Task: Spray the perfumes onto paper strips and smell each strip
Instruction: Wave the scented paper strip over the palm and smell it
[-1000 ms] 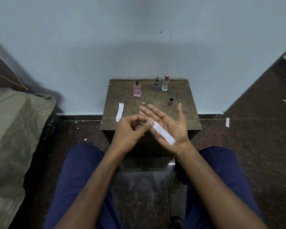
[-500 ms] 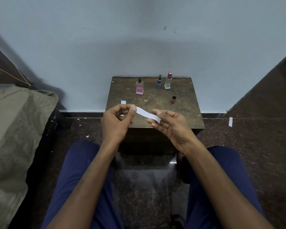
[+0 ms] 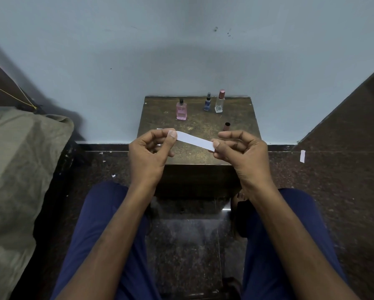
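- Paper strip (image 3: pixel 195 141) is hanging in the air above the near half of the tabletop (image 3: pixel 236 118), stretched between both hands and sloping down slightly from its left end to its right end.
- Left hand (image 3: pixel 148 155) is pinching the strip's left end between thumb and forefinger; the remaining fingers are curling into the palm.
- Right hand (image 3: pixel 244 152) is pinching the strip's right end between thumb and fingertips, with its fingers curled.
- Pink perfume bottle (image 3: pixel 181 110), dark-capped, is standing upright on the far part of the tabletop, left of centre.
- Blue perfume bottle (image 3: pixel 207 103) is standing upright near the far edge, right of centre, just beside the clear one.
- Clear perfume bottle (image 3: pixel 220 102) with a pink cap is standing upright immediately to the right of the blue one.
- Loose brown cap (image 3: pixel 226 126) is sitting on the tabletop nearer the right edge, just beyond the right hand.
- Second white strip (image 3: pixel 159 129) is lying near the left edge, mostly hidden behind the left hand.
- Another white strip (image 3: pixel 302 156) is lying on the dark floor (image 3: pixel 344 180) to the right of the table; small paper scraps are lying scattered on the floor to the left.
- Person is sitting with blue trousers (image 3: pixel 108 224) on both legs, knees either side of the table.
- Olive cloth (image 3: pixel 15 159) is covering a bulk at the left.
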Demonstrator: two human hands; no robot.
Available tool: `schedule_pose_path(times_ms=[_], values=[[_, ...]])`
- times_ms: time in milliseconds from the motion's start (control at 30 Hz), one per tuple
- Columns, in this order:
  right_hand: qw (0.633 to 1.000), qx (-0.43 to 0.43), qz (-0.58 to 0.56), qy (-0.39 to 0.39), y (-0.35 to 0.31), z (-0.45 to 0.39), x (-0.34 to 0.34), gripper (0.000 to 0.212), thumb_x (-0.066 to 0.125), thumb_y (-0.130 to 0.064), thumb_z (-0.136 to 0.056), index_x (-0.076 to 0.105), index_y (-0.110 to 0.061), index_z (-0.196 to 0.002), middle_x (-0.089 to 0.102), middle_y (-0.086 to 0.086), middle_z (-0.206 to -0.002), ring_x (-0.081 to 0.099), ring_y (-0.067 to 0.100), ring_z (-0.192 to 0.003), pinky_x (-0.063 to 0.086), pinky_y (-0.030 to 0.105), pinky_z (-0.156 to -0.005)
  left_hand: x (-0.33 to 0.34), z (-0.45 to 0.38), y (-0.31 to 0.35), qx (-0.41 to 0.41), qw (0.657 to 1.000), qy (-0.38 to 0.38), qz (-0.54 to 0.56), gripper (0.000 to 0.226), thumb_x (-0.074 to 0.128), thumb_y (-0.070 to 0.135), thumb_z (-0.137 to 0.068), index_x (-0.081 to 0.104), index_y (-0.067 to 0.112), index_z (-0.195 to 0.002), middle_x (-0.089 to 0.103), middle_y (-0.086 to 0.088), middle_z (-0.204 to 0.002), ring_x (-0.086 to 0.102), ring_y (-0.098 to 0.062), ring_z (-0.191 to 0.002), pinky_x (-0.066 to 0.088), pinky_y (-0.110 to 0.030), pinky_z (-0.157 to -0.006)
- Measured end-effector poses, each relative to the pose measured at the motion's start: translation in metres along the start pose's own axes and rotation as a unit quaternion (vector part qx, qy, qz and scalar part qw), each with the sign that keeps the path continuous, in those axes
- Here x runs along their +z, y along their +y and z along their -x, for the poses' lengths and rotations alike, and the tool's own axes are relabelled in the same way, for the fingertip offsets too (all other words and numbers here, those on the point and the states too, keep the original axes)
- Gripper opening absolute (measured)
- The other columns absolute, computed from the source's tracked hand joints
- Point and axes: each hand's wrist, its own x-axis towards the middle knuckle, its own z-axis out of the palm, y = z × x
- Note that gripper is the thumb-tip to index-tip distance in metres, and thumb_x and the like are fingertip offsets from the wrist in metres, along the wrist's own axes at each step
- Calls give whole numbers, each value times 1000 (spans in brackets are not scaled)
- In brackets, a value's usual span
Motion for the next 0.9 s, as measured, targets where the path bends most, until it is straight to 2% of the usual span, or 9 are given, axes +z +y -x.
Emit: schedule_pose_path(times_ms=[100,267,433,533,767,900], values=[[999,-14,36,6,2,1,-1,25,86,-4,-87,75,-4,-110,82,10,-88,81,25,-87,66,30,-78,0,0,-1,8,1000,5,-26,11,83,29,-95,83,21,-103,82,1,-90,68,-12,-63,59,-27,-65],[999,46,14,9,6,-2,-2,28,85,0,-86,74,-2,-111,80,19,-90,79,22,-77,64,25,-73,1,2,-3,-52,999,5,-15,12,83,28,-93,83,19,-101,84,1,-88,65,-11,-64,56,-17,-71],[997,79,5,6,12,-5,-5,28,86,0,-85,74,-3,-110,81,18,-92,82,31,-91,64,24,-73,3,1,-4,-94,996,4,-11,13,84,27,-92,83,18,-101,84,2,-88,65,-9,-63,55,-13,-68],[998,59,11,9,11,-5,-6,27,86,-1,-85,74,-3,-110,81,17,-91,82,29,-89,63,23,-72,3,1,-5,-96,995,3,-11,14,84,29,-92,83,19,-102,84,3,-90,66,-8,-64,55,-13,-69],[991,-89,99,31,14,-6,-3,19,86,-9,-88,77,-8,-105,81,6,-96,80,22,-89,66,30,-77,4,-2,-10,-57,998,-5,7,19,81,26,-95,81,13,-108,83,-3,-98,66,-12,-65,54,-16,-64],[992,-67,102,27,18,-8,-5,19,86,-9,-88,76,-8,-105,81,7,-93,81,21,-86,66,28,-75,3,-2,-12,-44,999,-5,1,15,82,27,-95,81,16,-106,83,-2,-95,68,-13,-66,56,-18,-67]])
